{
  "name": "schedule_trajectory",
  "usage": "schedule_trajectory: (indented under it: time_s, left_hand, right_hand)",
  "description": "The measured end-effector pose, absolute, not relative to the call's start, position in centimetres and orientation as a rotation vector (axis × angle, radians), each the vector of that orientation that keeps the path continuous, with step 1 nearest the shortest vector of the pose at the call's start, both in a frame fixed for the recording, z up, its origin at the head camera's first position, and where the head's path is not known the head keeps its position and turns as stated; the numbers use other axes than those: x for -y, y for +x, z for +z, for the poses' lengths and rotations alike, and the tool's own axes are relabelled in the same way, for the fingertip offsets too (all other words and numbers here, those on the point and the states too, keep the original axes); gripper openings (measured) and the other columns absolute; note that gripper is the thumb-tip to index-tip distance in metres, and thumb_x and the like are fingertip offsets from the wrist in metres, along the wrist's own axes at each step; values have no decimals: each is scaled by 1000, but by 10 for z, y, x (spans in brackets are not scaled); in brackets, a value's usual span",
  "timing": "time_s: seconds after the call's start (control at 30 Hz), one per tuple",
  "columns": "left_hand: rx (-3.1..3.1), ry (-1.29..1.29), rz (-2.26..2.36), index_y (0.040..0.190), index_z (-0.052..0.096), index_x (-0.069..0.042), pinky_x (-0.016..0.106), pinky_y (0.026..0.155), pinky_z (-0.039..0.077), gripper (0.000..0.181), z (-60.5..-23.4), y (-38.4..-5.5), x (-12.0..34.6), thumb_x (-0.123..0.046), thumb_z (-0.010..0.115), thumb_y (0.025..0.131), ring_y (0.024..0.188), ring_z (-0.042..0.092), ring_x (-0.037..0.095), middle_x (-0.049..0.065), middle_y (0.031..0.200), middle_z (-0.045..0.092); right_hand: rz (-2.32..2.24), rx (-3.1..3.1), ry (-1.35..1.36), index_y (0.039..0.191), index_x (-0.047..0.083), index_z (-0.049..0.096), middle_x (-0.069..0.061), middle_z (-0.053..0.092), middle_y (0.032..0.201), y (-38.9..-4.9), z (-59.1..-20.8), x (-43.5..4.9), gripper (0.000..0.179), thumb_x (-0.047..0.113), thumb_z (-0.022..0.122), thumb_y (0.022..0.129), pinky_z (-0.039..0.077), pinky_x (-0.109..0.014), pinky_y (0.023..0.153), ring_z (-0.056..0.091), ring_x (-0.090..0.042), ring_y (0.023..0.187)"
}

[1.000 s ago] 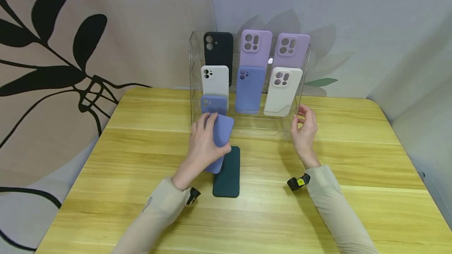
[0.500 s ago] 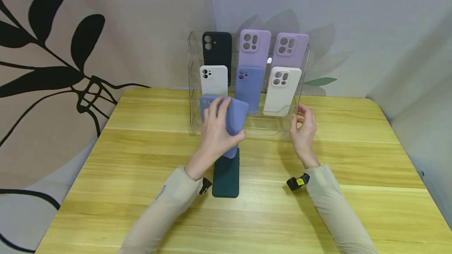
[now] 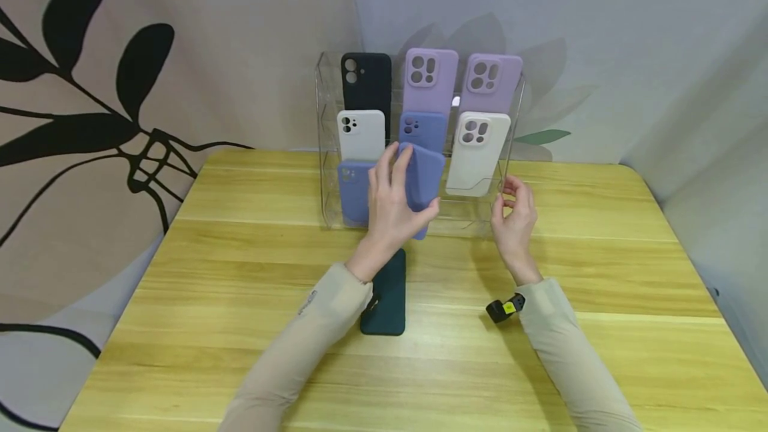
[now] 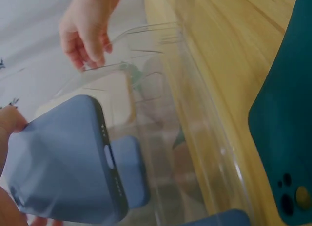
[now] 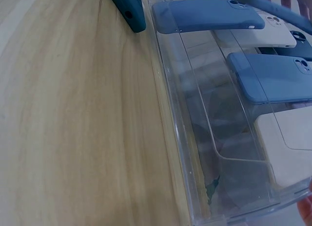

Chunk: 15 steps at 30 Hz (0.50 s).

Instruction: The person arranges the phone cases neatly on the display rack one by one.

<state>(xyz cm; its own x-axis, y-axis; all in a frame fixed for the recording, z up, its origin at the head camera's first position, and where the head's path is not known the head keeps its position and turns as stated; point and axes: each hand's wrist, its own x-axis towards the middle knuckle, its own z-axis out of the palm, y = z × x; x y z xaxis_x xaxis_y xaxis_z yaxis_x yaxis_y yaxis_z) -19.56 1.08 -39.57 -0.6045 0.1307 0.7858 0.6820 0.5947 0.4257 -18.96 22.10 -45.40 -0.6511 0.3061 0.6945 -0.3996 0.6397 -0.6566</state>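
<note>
My left hand (image 3: 390, 219) grips a blue phone case (image 3: 425, 182) by its edges, thumb on one side and fingers on the other. The case is tilted in front of the middle column of a clear tiered display rack (image 5: 168, 92). In the left wrist view, its plain inner face and slotted end edge show. At the rack's right side, my right hand (image 3: 515, 229) pinches the clear side edge between thumb and fingers. A dark green phone case (image 3: 387, 302) lies on the table before the rack, partly covered by my left sleeve.
The rack bears a black case (image 3: 367, 82), two purple cases (image 3: 429, 95), a white case (image 3: 362, 142), a cream case (image 3: 477, 162), a blue case (image 3: 425, 127) behind the held one, and another blue case (image 3: 354, 195) at front left. A wall stands close behind the wooden table (image 3: 600, 252).
My left hand has carried the blue phone case up and to the right, from over the green case to the rack's middle column. The right hand stays at the rack's edge.
</note>
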Motion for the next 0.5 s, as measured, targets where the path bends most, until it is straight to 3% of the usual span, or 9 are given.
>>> schedule_trajectory:
  time_s: [0.13, 0.5]
  left_hand:
    - [2029, -614, -957, 136, 40, -2, 45, 83, 41, 81, -399, -203, -20, -24, 77, 67, 106, 43, 37, 25, 137, 37]
    - [1955, -444, -926, 133, 40, -7, 44, 80, 42, 80, -411, -215, -40, -25, 78, 65, 103, 43, 36, 23, 138, 36]
  right_hand:
    - [1064, 2005, 76, 110, -14, 52, -26, 57, 100, -190, -454, -221, 27, -15, 51, 84, 42, -7, 71, 58, -34, 91]
    - [1067, 2028, 77, 112, -14, 52, -27, 56, 102, -190, -454, -221, 27, -13, 51, 85, 43, -8, 72, 58, -34, 92]
